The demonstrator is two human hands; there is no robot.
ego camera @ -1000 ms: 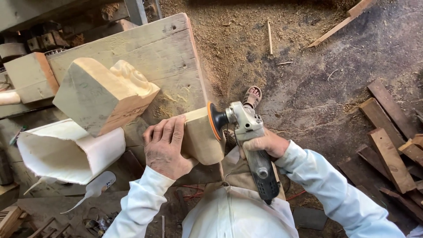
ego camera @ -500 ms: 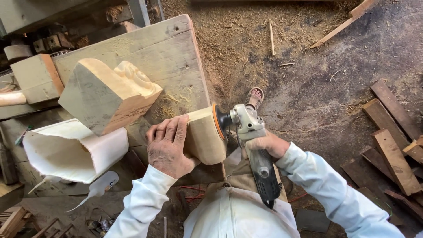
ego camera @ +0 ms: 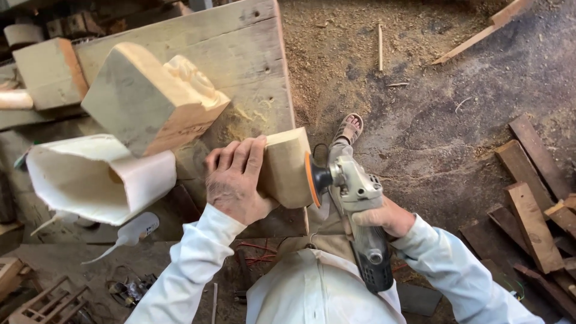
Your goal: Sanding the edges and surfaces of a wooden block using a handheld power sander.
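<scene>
Sawdust covers the dirt floor (ego camera: 420, 78) beyond the workbench (ego camera: 240, 42). At the centre of the view the left hand (ego camera: 235, 186) lies flat over a pale wooden block (ego camera: 287, 168), fingers spread wide across its top and side and pressing it against the bench edge. The right hand (ego camera: 384, 217), at about 4 o'clock from the block, is closed around the grey body of an angle grinder (ego camera: 360, 210). The orange sanding disc (ego camera: 311, 179) of the grinder touches the right face of the block, at 3 o'clock from it.

At 10 o'clock from the left hand a large carved wooden piece (ego camera: 150, 99) stands on the bench, with a rounded ornament on its upper side. Just below it, at 9 o'clock from the hand, lies a white hollow form (ego camera: 90, 180) with its open end turned to the left. A white squeeze bottle (ego camera: 129, 233) lies at 8 o'clock, lower down.

A sandalled foot (ego camera: 350, 129) shows at 1 o'clock from the block, on the floor. At 3 o'clock, well apart from the hands, dark wood offcuts (ego camera: 534, 204) are piled. Both arms wear white sleeves (ego camera: 192, 270).
</scene>
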